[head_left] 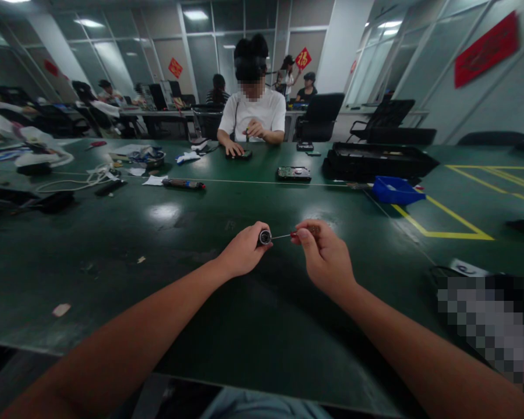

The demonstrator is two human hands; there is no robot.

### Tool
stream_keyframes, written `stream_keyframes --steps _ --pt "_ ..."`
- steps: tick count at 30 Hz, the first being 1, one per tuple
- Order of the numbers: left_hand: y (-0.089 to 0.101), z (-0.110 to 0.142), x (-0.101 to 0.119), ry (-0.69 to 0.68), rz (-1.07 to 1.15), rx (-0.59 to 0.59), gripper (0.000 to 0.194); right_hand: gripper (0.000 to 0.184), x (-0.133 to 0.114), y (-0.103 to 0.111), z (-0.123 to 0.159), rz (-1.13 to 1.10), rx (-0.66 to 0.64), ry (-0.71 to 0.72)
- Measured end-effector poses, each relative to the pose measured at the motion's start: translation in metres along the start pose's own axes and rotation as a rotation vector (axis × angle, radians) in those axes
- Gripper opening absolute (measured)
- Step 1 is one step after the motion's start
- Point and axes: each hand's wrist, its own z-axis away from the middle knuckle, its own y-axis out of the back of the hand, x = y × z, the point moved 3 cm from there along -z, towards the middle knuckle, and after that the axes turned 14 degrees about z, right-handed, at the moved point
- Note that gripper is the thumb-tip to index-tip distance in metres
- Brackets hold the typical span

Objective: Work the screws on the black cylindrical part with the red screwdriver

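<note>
My left hand (243, 251) is closed around a small dark cylinder (265, 237) with a round, silvery-rimmed end facing me. My right hand (328, 256) grips a screwdriver (294, 234) by its reddish-brown handle. The screwdriver's thin metal shaft points left and reaches the side of the cylinder; whether the tip sits in a screw is too small to tell. Both hands are held over the green table (192, 326), and my fingers hide much of the cylinder.
Across the table a person (251, 113) handles a small dark device. Beyond my hands lie a circuit-board device (294, 173), a blue bin (397, 190), a long black tray (375, 162) and a dark tool (183, 184). Cables and papers lie at left; a blurred object at right.
</note>
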Motion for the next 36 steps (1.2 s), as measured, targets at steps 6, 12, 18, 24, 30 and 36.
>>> stream_keyframes --steps 6,12,18,24,30,36 --pt "0.0 0.0 0.0 -0.017 -0.013 -0.001 0.015 0.018 0.0 -0.001 -0.001 -0.015 -0.01 0.0" --pt "0.0 -0.001 -0.001 -0.089 -0.058 -0.017 0.013 0.018 -0.004 0.0 0.001 0.057 -0.023 0.061" --pt "0.002 -0.002 0.0 -0.129 -0.105 -0.029 0.011 0.016 -0.007 0.0 0.002 0.096 -0.029 0.106" --pt "0.002 -0.002 0.004 -0.136 -0.189 -0.027 0.011 0.017 -0.006 -0.001 0.003 0.059 -0.028 0.063" --pt "0.001 -0.002 0.001 -0.132 -0.181 -0.039 0.011 0.016 -0.003 -0.003 0.0 0.018 -0.048 0.039" --pt "0.002 -0.002 0.0 -0.086 -0.17 -0.004 0.01 0.021 0.004 -0.005 0.0 -0.085 0.002 -0.048"
